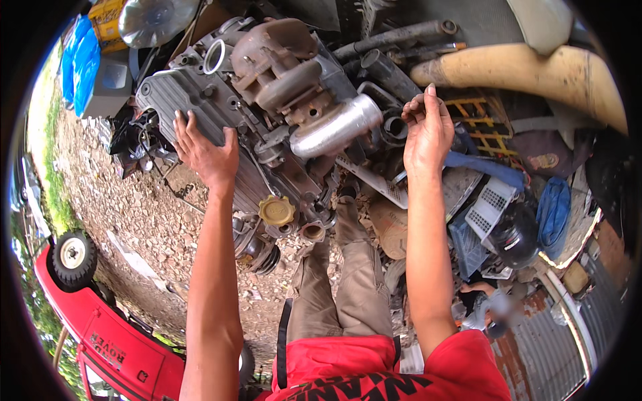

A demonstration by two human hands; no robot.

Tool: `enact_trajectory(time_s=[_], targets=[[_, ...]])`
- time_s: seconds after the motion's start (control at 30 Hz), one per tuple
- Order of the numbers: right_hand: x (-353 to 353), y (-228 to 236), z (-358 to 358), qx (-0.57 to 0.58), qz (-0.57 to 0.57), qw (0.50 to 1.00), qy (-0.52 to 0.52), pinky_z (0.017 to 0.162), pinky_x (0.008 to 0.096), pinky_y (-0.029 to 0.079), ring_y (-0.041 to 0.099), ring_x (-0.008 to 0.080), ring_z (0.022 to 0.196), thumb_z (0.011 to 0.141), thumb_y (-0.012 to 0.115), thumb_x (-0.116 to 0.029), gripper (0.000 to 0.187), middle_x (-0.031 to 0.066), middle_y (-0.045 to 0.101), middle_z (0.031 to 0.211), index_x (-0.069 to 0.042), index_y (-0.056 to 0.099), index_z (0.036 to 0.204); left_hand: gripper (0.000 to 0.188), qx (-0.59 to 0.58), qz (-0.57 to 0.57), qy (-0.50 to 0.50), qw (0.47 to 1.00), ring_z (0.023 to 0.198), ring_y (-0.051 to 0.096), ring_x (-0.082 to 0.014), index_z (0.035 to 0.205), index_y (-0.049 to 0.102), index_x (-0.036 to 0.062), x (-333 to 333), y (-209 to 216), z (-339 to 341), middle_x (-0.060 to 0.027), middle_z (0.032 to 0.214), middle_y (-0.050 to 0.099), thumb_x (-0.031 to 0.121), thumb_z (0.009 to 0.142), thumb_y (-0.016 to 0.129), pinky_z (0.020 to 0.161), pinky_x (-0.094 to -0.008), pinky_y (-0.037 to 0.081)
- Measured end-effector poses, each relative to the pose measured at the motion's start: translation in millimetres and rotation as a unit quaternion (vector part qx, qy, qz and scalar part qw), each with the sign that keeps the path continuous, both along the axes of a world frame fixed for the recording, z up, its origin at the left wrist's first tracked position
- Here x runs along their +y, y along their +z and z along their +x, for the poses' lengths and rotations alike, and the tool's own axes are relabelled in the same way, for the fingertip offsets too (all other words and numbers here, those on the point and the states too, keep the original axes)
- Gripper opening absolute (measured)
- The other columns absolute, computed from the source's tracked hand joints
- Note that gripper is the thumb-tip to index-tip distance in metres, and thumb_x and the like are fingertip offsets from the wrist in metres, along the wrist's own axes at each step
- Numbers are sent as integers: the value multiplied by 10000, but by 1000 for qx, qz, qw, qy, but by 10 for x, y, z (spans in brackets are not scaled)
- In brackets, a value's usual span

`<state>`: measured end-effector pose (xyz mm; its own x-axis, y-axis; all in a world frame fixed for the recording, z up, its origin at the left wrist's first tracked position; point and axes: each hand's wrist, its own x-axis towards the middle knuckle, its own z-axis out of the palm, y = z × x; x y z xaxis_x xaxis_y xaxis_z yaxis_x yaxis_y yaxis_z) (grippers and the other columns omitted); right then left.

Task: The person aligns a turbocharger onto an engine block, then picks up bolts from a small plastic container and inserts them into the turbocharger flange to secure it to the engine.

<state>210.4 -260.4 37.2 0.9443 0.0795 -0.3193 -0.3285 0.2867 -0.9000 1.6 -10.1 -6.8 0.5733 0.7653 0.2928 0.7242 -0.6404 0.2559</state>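
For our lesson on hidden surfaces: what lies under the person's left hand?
A ribbed grey engine cover shows between the fingers and thumb of the left hand; whatever is directly beneath the palm is covered and unseen.

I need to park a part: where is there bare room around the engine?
Bare stony ground lies left of the engine, bordered by grass and the red car; a pale strip takes some. Right of the engine, it is crowded: a grey pipe, a yellow grid, a blue bundle.

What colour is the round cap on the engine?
Dull yellow; the round cap shows best in the head view.
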Motion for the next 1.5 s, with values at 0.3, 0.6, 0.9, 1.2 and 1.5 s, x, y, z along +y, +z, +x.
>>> enact_trajectory(time_s=[0.3, 0.6, 0.9, 1.2, 1.5], targets=[[644, 220, 300, -65, -162, 953, 246, 726, 231, 462, 606, 86, 778, 955, 609, -222, 216, 29, 664, 865, -11, 651, 967, 750, -9, -40, 39, 998, 1424, 266, -284, 1383, 395, 116, 48, 39, -13, -116, 1514, 325, 278, 701, 661, 1163, -508, 139], [1396, 628, 38, -176, -207, 868, 415, 724, 217, 453, 557, 56, 777, 899, 679, -133, 160, 13, 650, 843, 10, 652, 964, 752, -18, -75, 58, 995, 1408, 294, -279, 1369, 412, 113, 50, 107, -6, -108, 1500, 348, 248, 674, 666, 1160, -502, 166], [2639, 454, 355, -471, -271, 606, 582, 914, 392, 469, 582, 329, 1096, 752, 759, -160, 433, 178, 585, 1183, -44, 621, 1146, 754, -20, -84, 58, 995, 1404, 304, -270, 1367, 418, 102, 69, 119, -73, -109, 1499, 351, 261, 671, 662, 1163, -487, 154], [2901, 344, 314, -463, -299, 532, 643, 779, 403, 512, 654, 330, 909, 727, 748, -104, 239, 167, 669, 1009, -38, 713, 954, 754, -20, -102, 57, 993, 1412, 288, -263, 1363, 422, 97, 54, 167, -48, -108, 1503, 343, 258, 671, 672, 1165, -493, 148], [1747, 1475, -147, -558, -262, 625, 479, 876, 401, 507, 629, 350, 988, 691, 717, -17, 231, 193, 644, 1116, -58, 718, 919, 802, -25, -104, 33, 994, 1443, 211, -241, 1396, 377, 90, 17, 135, 52, -93, 1541, 268, 369, 711, 688, 1173, -506, 104]])
